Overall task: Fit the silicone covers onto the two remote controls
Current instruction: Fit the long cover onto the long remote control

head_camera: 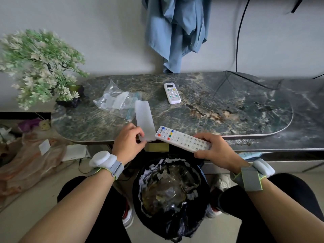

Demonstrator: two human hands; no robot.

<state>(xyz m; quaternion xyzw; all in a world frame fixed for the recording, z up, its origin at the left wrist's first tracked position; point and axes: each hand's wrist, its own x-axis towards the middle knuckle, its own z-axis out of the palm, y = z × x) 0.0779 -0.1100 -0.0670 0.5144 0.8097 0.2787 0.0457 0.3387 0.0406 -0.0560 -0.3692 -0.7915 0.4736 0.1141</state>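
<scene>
My right hand [216,149] grips the near end of a long white remote [182,140] with coloured buttons, holding it over the table's front edge. Its far end points left toward my left hand [128,142]. That hand pinches the near end of a long translucent silicone cover [144,118], which lies flat on the marble table [228,106]. A shorter white remote [171,92] with a small screen lies face up farther back in the middle. A second translucent cover [119,100] sits inside a clear plastic bag [114,100] at the left.
A potted artificial plant [40,67] stands at the table's left end. A blue garment [177,30] hangs on the wall behind. A black cable [245,79] runs across the back right. Below me stands a black-lined waste bin [170,195]; plastic bags [29,160] lie on the floor at left.
</scene>
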